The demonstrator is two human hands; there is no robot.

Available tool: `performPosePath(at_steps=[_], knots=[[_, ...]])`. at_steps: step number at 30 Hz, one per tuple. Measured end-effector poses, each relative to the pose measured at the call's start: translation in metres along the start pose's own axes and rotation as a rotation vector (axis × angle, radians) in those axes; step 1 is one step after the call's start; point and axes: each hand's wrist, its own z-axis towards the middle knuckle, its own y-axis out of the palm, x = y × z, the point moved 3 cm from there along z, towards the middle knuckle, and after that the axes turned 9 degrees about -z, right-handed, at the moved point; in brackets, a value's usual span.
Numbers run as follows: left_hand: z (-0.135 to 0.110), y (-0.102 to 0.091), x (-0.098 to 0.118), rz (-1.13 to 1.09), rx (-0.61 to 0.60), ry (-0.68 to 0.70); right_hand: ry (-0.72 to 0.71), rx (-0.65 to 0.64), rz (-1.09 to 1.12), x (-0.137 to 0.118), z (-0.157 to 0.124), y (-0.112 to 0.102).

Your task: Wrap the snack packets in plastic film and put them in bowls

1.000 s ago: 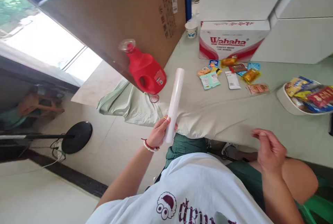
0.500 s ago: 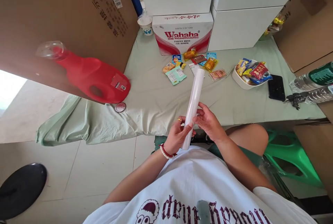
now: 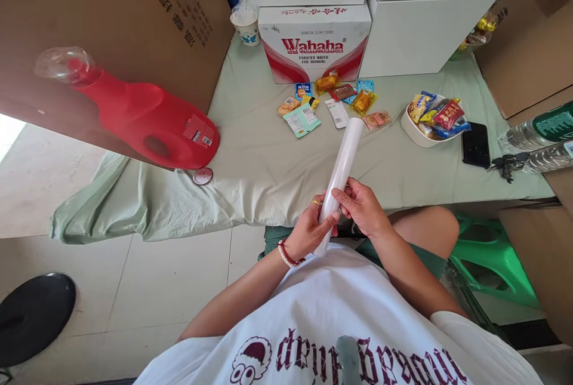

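A long, glossy roll of whitish plastic film or bags (image 3: pixel 345 155) slants up and away from my lap, over the front edge of the cloth-covered table (image 3: pixel 268 152). My left hand (image 3: pixel 311 228) is wrapped round its lower part, thumb on top. Higher up, my right hand (image 3: pixel 362 207) pinches the roll's right side between thumb and fingers. Beyond the roll's far end lie several small snack packets (image 3: pixel 302 120) in a loose group, among them a white packet (image 3: pixel 336 113).
A red jug (image 3: pixel 156 125) stands at the left by a large cardboard box (image 3: pixel 111 21). At the back are a Wahaha carton (image 3: pixel 313 45) and a paper cup (image 3: pixel 246 30). Right: a white bowl of snacks (image 3: pixel 423 136), a black phone (image 3: pixel 476 146), plastic bottles (image 3: pixel 519 137), a green stool (image 3: pixel 496 259).
My right hand has shifted slightly up along the roll, its thumb now lying on it. The roll tilts a little more to the right. The view has shifted slightly.
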Motion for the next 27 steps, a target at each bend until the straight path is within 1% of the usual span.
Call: performPosePath(at_steps=[5, 9, 11, 14, 16, 18, 22, 27], knots=[[-0.003, -0.001, -0.002, -0.116, -0.057, -0.035, -0.015, -0.102, -0.014, -0.002, -0.004, -0.008], [-0.004, 0.001, -0.003, -0.174, -0.058, -0.041, -0.003, -0.166, 0.028, -0.003, -0.007, -0.01], [-0.004, 0.002, -0.004, -0.127, -0.012, -0.032, 0.004, -0.162, 0.046, -0.003, -0.007, -0.009], [-0.003, 0.002, -0.007, 0.048, 0.103, -0.002, 0.02, -0.11, 0.029, -0.002, -0.007, -0.004], [-0.003, 0.002, -0.009, 0.127, 0.129, 0.014, 0.032, -0.077, -0.001, -0.001, -0.006, -0.003], [-0.003, 0.003, -0.01, 0.119, 0.105, 0.012, 0.035, -0.096, 0.009, -0.001, -0.007, -0.003], [-0.004, 0.004, -0.006, 0.013, 0.05, -0.022, 0.038, -0.195, 0.124, -0.002, -0.012, -0.008], [-0.004, 0.006, 0.001, -0.039, 0.021, -0.034, 0.028, -0.199, 0.175, -0.002, -0.014, -0.014]])
